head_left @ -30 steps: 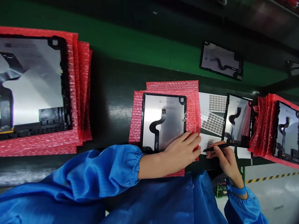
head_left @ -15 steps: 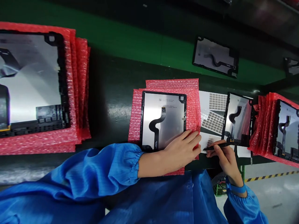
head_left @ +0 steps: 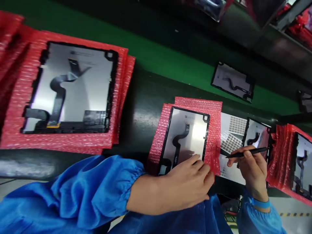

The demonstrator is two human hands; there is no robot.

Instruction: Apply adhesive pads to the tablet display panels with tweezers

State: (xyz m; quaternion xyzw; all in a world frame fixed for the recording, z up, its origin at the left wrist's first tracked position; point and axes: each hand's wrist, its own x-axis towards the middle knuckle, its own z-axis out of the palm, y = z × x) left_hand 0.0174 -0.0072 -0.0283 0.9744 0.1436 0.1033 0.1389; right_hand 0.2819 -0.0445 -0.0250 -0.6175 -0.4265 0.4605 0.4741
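In the middle lies a tablet screen panel (head_left: 195, 136) with a black frame, silver back and curved black ribbon cable, on red bubble-wrap bags (head_left: 212, 113). My left hand (head_left: 187, 182) rests over its lower right corner, fingers apart and slightly bent; the fingers hide that corner. My right hand (head_left: 252, 165) grips black tweezers (head_left: 257, 150), their tip pointing left above the white sheets. A sticker sheet (head_left: 237, 125) with a grid of small grey squares lies right of the bags, and another sticker sheet (head_left: 230, 143) is below it.
A larger-looking screen panel (head_left: 83, 97) lies on red bags at left. Another screen panel (head_left: 258, 130) lies behind my right hand, beside a stack of red bags (head_left: 282, 152) at the right. One more panel (head_left: 232, 81) lies on the green surface (head_left: 165, 78) at the back.
The view has swung left, showing more of the left stack. My right hand has lifted and turned the tweezers, tip still leftward. My left hand has slid toward the panel's lower edge.
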